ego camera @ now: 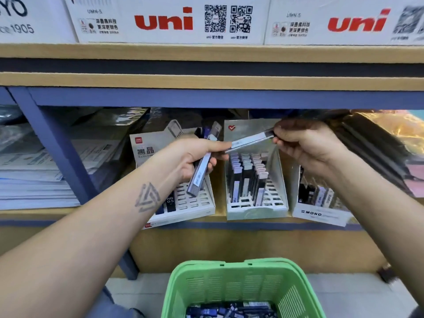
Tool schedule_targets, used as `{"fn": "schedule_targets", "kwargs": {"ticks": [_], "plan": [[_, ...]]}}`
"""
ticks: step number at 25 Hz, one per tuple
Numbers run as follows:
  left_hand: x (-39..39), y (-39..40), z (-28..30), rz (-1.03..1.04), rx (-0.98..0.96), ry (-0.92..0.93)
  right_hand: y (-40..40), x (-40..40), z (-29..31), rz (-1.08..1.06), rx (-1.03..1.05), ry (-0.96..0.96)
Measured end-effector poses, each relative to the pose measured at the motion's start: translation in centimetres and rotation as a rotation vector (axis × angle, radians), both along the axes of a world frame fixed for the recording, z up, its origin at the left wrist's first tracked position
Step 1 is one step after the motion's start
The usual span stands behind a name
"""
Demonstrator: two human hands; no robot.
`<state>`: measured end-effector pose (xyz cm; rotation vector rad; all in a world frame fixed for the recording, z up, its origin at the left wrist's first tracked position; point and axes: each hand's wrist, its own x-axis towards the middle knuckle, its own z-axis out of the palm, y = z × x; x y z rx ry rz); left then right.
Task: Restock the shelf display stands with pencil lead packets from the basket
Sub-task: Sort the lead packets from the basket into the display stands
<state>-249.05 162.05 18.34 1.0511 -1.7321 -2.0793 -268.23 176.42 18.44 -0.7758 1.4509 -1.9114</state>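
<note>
Hands working at shelf level. Left hand [195, 157] is gripping a small bunch of lead packets [202, 168], fingers curled round them, tilted toward 1 o'clock, over the left display stand [183, 203]. Right hand [305, 143] is pinching one slim packet [250, 140] by its end, pointing toward 8 o'clock, its tip touching the left thumb, above the middle display stand [257, 203] partly filled with upright packets. MONO stand [321, 212] is sitting at 3 o'clock of that. Green basket [241, 285] at 6 o'clock is holding more packets.
</note>
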Motion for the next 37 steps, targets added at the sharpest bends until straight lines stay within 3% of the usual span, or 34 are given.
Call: {"fn": "schedule_targets", "kwargs": {"ticks": [8, 15, 21, 30, 37], "plan": [[-4.6, 0.8, -0.2, 0.078, 0.063, 0.007, 1.8, -3.4, -0.9, -0.032, -0.046, 0.099], [-5.8, 1.0, -1.0, 0.077, 0.042, -0.010, 1.9, -3.5, -1.5, 0.065, 0.063, 0.183], [-5.9, 0.8, -0.8, 0.065, 0.035, 0.003, 1.9, -1.6, -1.3, 0.263, 0.176, 0.468], [-4.5, 0.0, -0.8, 0.085, 0.042, 0.003, 0.9, 0.8, -1.3, 0.150, 0.262, 1.038], [-3.8, -0.2, -0.7, 0.091, 0.033, -0.012, 0.5, 1.9, -3.1, 0.068, 0.290, 1.131]]}}
